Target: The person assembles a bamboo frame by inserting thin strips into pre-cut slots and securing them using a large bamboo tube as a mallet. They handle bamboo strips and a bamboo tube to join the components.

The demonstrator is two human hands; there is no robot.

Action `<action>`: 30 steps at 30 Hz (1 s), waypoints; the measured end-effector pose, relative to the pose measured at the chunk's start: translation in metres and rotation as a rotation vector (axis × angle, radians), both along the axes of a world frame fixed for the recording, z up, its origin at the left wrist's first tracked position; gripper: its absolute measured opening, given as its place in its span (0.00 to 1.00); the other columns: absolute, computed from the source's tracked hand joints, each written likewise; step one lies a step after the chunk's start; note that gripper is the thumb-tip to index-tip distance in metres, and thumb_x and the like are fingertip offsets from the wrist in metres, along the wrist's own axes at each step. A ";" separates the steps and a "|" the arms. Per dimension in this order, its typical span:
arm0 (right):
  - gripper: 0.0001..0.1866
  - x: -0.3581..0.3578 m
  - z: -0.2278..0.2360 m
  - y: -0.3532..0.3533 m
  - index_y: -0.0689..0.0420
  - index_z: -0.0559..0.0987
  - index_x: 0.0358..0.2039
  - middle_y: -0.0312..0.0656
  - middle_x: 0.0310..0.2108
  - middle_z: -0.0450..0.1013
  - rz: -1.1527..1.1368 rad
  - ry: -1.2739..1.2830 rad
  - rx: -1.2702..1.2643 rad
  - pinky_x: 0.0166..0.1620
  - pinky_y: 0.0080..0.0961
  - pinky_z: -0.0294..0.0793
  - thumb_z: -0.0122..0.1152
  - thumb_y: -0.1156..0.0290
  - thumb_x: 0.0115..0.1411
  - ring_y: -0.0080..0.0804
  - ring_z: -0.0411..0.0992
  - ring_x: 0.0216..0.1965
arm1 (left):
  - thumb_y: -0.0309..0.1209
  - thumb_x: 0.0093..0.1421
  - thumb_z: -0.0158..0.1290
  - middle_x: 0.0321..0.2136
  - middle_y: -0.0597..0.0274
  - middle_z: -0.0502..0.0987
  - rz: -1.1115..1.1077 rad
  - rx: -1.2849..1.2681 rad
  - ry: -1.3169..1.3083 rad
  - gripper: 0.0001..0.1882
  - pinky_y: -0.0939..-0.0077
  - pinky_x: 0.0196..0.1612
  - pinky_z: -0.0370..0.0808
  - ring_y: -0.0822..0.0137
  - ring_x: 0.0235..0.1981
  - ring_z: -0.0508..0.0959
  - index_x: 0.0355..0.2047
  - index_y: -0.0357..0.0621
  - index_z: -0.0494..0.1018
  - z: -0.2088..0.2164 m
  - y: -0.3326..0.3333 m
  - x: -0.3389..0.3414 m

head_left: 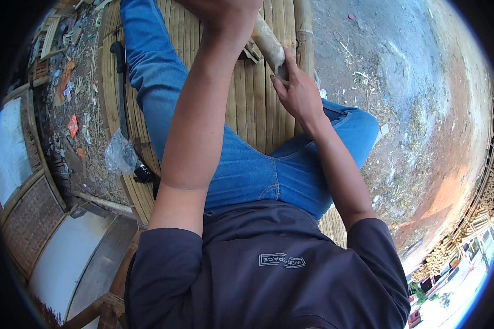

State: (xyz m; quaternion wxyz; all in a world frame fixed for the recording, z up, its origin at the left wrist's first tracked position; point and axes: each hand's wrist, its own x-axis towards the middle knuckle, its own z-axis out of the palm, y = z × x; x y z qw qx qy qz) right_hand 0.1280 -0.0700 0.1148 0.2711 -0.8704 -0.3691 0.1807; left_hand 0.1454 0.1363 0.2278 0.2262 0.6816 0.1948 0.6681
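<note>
A pale bamboo tube [268, 44] slants over the slatted bench between my legs, its hollow end toward me. My right hand [303, 93] holds that near end, thumb on one side and index finger laid along the other. My left hand [228, 12] is at the top edge of the head view, close to the tube's far part; its fingers are out of the picture, so its grip cannot be seen. Beside the tube, under my left wrist, a small split bamboo piece [251, 53] shows in part.
I sit astride a bamboo-slat bench [252, 104]. Along its left edge lies a long blade with a black handle [117, 50], near a clear plastic bag [121, 153]. Litter and scraps cover the ground [79, 131] at left. Bamboo poles [442, 257] are stacked at far right.
</note>
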 end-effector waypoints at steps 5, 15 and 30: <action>0.41 -0.009 0.014 -0.002 0.56 0.53 0.71 0.61 0.36 0.78 -0.098 0.007 0.292 0.39 0.51 0.76 0.61 0.61 0.63 0.61 0.77 0.36 | 0.45 0.76 0.39 0.12 0.65 0.55 0.019 0.005 -0.009 0.30 0.66 0.20 0.50 0.71 0.15 0.54 0.19 0.39 0.62 -0.001 0.000 -0.006; 0.43 -0.015 0.005 -0.005 0.56 0.51 0.72 0.65 0.34 0.77 -0.192 0.092 0.342 0.42 0.52 0.76 0.61 0.61 0.63 0.65 0.77 0.36 | 0.44 0.76 0.40 0.12 0.65 0.55 -0.016 -0.026 -0.003 0.29 0.65 0.21 0.50 0.71 0.15 0.54 0.19 0.38 0.61 0.001 -0.002 -0.002; 0.43 -0.018 -0.006 -0.005 0.55 0.52 0.72 0.62 0.34 0.77 -0.115 0.006 0.173 0.39 0.50 0.76 0.62 0.63 0.61 0.62 0.77 0.35 | 0.45 0.76 0.39 0.12 0.60 0.56 0.012 -0.016 -0.023 0.29 0.62 0.21 0.52 0.65 0.15 0.55 0.20 0.38 0.61 -0.001 0.007 -0.012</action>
